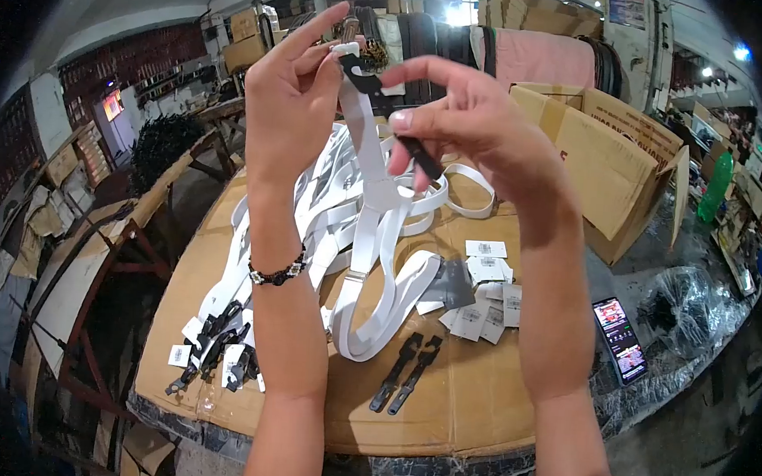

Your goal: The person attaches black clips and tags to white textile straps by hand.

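Observation:
My left hand [293,104] is raised with its index finger pointing up, pinching the end of a white elastic suspender strap [365,138] that hangs toward the table. A black plastic clip piece [361,75] meets that strap end. My right hand [482,118] grips the same dark piece between thumb and fingers, its lower end [424,160] sticking out beneath. Below lies a heap of white suspender straps [313,217], one with a metal slider [355,276]. Two loose black clip pieces [407,373] rest side by side near the front.
Cardboard [475,424] covers the table. Black clips with white tags [216,346] lie front left, and loose white tags [482,312] to the right. An open carton [592,154], a lit phone [619,339] and clear plastic wrap [687,310] sit on the right side.

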Demonstrator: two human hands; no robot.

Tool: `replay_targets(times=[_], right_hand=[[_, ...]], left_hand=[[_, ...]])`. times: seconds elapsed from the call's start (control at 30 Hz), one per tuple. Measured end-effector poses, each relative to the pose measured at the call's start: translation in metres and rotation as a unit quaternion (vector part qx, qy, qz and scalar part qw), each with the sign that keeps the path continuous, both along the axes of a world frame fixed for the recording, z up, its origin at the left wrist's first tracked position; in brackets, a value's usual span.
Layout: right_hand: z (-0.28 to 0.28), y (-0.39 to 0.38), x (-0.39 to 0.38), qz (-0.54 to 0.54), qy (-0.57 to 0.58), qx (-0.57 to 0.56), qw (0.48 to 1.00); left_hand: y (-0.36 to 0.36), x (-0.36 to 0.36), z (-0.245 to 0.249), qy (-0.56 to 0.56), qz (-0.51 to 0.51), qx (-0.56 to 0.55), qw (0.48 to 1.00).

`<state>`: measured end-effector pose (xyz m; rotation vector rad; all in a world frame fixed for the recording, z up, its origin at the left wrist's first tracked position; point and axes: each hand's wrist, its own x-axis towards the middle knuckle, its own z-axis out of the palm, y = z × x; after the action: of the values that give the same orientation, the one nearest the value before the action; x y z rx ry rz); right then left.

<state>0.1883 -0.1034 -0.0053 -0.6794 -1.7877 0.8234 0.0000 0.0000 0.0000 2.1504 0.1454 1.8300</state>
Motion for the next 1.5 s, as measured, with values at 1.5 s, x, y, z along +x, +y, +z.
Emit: replay_targets(times=[1.5], right_hand=[[-0.006, 0.011, -0.025, -0.054, 0.114, 0.036, 0.991]], left_hand=[[-0.011, 0.011, -0.004, 0.082, -0.139, -0.042, 0.986]])
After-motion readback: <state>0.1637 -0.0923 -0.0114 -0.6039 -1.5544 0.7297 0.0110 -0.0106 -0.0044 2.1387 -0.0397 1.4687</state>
